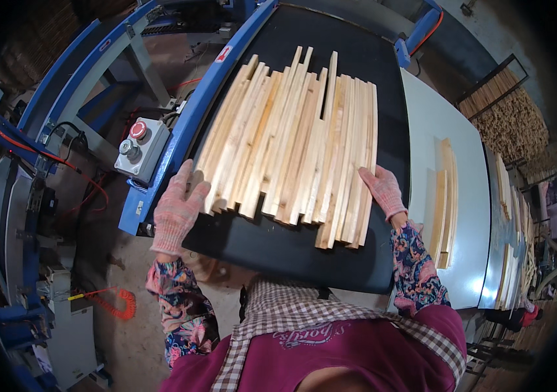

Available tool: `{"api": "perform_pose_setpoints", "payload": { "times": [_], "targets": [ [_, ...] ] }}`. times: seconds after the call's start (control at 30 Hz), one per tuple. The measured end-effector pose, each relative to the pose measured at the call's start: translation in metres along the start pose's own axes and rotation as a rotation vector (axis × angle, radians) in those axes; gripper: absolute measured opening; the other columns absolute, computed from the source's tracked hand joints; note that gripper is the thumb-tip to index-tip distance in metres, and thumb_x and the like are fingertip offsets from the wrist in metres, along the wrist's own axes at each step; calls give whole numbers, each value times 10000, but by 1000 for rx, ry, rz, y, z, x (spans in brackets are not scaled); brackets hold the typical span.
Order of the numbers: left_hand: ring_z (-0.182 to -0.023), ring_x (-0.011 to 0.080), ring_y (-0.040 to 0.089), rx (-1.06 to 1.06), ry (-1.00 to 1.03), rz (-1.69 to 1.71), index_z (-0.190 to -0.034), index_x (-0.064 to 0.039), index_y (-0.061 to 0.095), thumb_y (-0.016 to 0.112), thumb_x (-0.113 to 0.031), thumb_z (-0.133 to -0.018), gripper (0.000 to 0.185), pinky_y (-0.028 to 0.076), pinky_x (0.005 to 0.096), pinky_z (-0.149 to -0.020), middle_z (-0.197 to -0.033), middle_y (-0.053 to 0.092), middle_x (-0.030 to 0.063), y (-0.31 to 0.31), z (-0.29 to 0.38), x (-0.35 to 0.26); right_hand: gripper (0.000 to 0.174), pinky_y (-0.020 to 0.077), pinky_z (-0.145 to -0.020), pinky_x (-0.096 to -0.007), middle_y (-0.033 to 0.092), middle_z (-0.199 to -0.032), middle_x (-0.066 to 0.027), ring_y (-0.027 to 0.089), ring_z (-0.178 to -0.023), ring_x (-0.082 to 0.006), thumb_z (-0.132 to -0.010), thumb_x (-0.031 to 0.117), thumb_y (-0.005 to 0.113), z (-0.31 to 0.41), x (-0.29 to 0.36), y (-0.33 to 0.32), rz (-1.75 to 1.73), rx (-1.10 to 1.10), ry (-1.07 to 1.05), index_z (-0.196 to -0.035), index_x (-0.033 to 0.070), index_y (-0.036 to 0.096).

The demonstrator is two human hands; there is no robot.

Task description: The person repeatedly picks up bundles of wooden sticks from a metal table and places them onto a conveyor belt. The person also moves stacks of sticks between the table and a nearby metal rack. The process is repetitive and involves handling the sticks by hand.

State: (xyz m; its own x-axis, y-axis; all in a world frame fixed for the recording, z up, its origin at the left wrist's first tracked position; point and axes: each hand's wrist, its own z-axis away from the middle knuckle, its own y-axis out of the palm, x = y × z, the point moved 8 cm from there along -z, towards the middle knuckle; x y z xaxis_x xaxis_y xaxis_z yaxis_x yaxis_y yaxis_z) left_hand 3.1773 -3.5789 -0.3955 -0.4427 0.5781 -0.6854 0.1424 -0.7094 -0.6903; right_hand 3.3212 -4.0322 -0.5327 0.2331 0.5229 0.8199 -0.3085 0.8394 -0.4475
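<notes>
A row of pale wooden strips lies side by side on a black conveyor belt, their ends uneven at both the far and near sides. In a pink knit glove, my left hand is at the row's near left corner, thumb and fingers spread against the outer strip. My right hand, gloved alike, rests at the right side with its fingertips on the outermost strips. Both hands flank the row, and neither is closed around a strip. One strip near the right stands farther out, leaving a dark gap beside it.
A control box with a red emergency stop button is mounted on the blue conveyor frame at left. A few strips lie on the light side table. Stacked wood stands at far right. An orange coiled hose hangs lower left.
</notes>
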Motion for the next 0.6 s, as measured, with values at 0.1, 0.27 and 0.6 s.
{"api": "perform_pose_setpoints", "payload": {
  "times": [0.1,0.27,0.6],
  "targets": [
    [-1263,319,582,-180,106,-344,-1512,-109,470,679,-405,-938,679,466,385,-1048,-1406,578,160,-31,21,-14,463,551,-778,-298,755,-940,-91,708,-827,-164,-976,384,641,-8,32,29,-213,124,-28,-1180,-29,688],
    [-1337,250,525,-94,261,353,-1454,10,514,690,-104,-934,561,388,356,-1136,-1430,569,144,-25,54,-12,631,549,-809,-410,739,-904,-227,724,-878,-359,-962,570,548,-60,66,14,395,-93,-121,-1017,-31,732],
    [-1240,290,610,267,328,338,-1377,-33,609,723,-91,-900,494,458,381,-1084,-1305,651,137,64,92,-56,561,538,-876,-434,720,-1102,-190,691,-997,-374,-937,497,608,-15,74,16,172,-79,-189,-1340,107,592]
  ]
}}
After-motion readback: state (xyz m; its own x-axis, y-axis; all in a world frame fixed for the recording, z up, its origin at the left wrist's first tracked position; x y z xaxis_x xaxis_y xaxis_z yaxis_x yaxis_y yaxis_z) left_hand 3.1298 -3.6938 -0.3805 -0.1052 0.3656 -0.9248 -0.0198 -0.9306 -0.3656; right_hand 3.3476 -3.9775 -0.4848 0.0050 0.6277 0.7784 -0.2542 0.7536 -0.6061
